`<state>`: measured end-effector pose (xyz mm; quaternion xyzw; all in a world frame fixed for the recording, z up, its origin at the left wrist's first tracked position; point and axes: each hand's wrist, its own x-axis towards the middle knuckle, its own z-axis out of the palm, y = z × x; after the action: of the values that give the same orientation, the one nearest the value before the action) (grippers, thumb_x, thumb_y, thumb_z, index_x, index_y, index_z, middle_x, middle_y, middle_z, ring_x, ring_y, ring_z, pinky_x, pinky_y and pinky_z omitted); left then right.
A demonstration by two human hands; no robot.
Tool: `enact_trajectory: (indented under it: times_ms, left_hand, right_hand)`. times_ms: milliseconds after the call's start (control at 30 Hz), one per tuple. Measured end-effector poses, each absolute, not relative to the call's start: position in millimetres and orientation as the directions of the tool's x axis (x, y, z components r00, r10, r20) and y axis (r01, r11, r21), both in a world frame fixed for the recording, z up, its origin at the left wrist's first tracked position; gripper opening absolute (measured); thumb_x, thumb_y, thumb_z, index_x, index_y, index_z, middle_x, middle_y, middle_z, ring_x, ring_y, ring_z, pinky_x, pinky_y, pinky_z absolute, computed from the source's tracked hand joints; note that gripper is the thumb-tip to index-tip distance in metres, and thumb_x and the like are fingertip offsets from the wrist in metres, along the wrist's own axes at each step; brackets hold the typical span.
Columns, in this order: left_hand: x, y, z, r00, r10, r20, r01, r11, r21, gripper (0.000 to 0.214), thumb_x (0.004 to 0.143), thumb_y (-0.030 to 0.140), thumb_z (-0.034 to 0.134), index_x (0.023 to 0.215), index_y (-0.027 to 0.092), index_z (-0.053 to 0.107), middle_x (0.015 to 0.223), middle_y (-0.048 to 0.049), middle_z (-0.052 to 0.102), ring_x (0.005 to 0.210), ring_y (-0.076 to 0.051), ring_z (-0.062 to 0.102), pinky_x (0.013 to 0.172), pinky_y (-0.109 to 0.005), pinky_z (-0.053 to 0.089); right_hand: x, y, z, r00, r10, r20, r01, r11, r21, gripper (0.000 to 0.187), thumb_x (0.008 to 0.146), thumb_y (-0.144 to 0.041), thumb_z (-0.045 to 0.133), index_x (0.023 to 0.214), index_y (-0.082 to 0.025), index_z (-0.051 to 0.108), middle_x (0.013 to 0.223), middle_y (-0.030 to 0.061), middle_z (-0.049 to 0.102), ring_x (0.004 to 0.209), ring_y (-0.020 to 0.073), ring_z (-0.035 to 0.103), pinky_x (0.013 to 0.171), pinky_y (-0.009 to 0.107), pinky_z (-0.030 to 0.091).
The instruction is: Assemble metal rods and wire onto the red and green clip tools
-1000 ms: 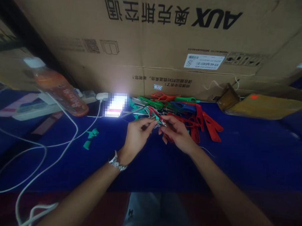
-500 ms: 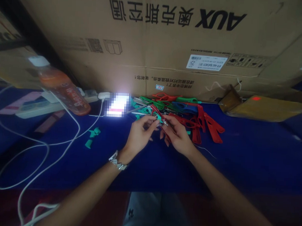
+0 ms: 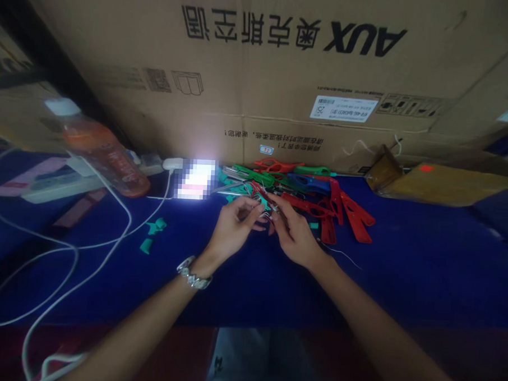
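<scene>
Between the fingertips of the left hand (image 3: 231, 227) and the right hand (image 3: 297, 233), both pinched narrow on it, sits a slim red plastic handle casing (image 3: 258, 187), tilted, its far end projecting beyond the grip. A teal plastic insert (image 3: 264, 203) shows against it; thin pale wires (image 3: 266, 215) curl nearby. Fingers hide the remainder. Right of the grip lie loose red casings (image 3: 356, 217); beyond it, a green handle (image 3: 253, 175).

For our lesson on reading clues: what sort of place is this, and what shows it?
Probably a makeshift workbench, judging by the heap of red, green and blue handle-shaped plastic pieces on a flat blue tabletop, backed by a large brown cardboard carton printed AUX.
</scene>
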<state>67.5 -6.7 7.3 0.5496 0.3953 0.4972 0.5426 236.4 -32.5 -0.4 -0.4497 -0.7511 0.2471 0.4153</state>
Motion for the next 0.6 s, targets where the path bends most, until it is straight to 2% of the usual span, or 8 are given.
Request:
enact_trajectory:
  times_ms: [100, 233, 367, 433, 533, 600]
  left_hand:
    - [67.7, -6.4, 7.5, 0.175, 0.975, 0.136, -0.131, -0.114, 0.985, 0.036, 0.075, 0.045, 0.079, 0.085, 0.014, 0.064, 0.077, -0.0020, 0.069, 0.066, -0.014, 0.071, 0.065, -0.027, 0.066]
    - [67.7, -6.3, 7.4, 0.153, 0.977, 0.150, -0.140, -0.129, 0.982, 0.036, 0.073, 0.045, 0.081, 0.083, 0.014, 0.065, 0.075, -0.0012, 0.068, 0.064, -0.013, 0.070, 0.066, -0.028, 0.066]
    - [67.0, -6.7, 8.2, 0.147, 0.979, 0.138, -0.126, -0.120, 0.985, 0.034, 0.075, 0.043, 0.080, 0.082, 0.014, 0.064, 0.072, -0.0005, 0.067, 0.065, -0.014, 0.071, 0.065, -0.028, 0.065]
    - [66.6, -6.6, 8.5, 0.152, 0.979, 0.133, -0.115, -0.116, 0.986, 0.033, 0.076, 0.043, 0.079, 0.082, 0.014, 0.064, 0.072, -0.0004, 0.067, 0.065, -0.014, 0.071, 0.065, -0.027, 0.065]
    - [66.5, -6.6, 7.9, 0.170, 0.978, 0.120, -0.106, -0.103, 0.989, 0.033, 0.076, 0.043, 0.079, 0.081, 0.014, 0.063, 0.072, -0.0003, 0.067, 0.064, -0.014, 0.071, 0.065, -0.027, 0.065]
    - [66.7, -7.0, 6.8, 0.183, 0.976, 0.119, -0.107, -0.101, 0.989, 0.034, 0.076, 0.043, 0.079, 0.081, 0.014, 0.063, 0.072, -0.0004, 0.066, 0.065, -0.014, 0.071, 0.063, -0.028, 0.065]
  right_hand:
    - [233.1, -33.7, -0.7, -0.150, 0.888, 0.435, 0.504, 0.447, -0.739, 0.033, 0.099, -0.027, 0.048, 0.131, -0.023, 0.049, 0.095, 0.0053, 0.071, 0.071, 0.0181, 0.070, 0.069, 0.032, 0.056]
    - [229.5, -34.9, -1.1, -0.007, 0.858, 0.513, 0.562, 0.428, -0.708, 0.014, 0.097, -0.035, 0.055, 0.104, -0.023, 0.054, 0.091, 0.0064, 0.073, 0.074, 0.0210, 0.073, 0.064, 0.030, 0.056]
    - [229.3, -35.2, -1.5, 0.042, 0.829, 0.557, 0.670, 0.390, -0.632, 0.016, 0.097, -0.039, 0.054, 0.101, -0.023, 0.052, 0.096, 0.0097, 0.073, 0.077, 0.0244, 0.074, 0.062, 0.033, 0.054]
    - [229.4, -34.6, -2.8, 0.056, 0.838, 0.543, 0.637, 0.389, -0.666, 0.017, 0.097, -0.039, 0.053, 0.101, -0.023, 0.049, 0.094, 0.0087, 0.072, 0.072, 0.0228, 0.073, 0.059, 0.031, 0.053]
    - [228.6, -32.8, -5.2, 0.060, 0.885, 0.461, 0.513, 0.369, -0.775, 0.017, 0.099, -0.040, 0.050, 0.100, -0.024, 0.045, 0.079, 0.0017, 0.068, 0.054, 0.0159, 0.066, 0.051, 0.027, 0.049]
    - [227.9, -31.1, -6.4, 0.078, 0.892, 0.444, 0.458, 0.364, -0.811, 0.018, 0.099, -0.041, 0.049, 0.099, -0.024, 0.044, 0.076, -0.0005, 0.065, 0.052, 0.0139, 0.063, 0.050, 0.025, 0.048]
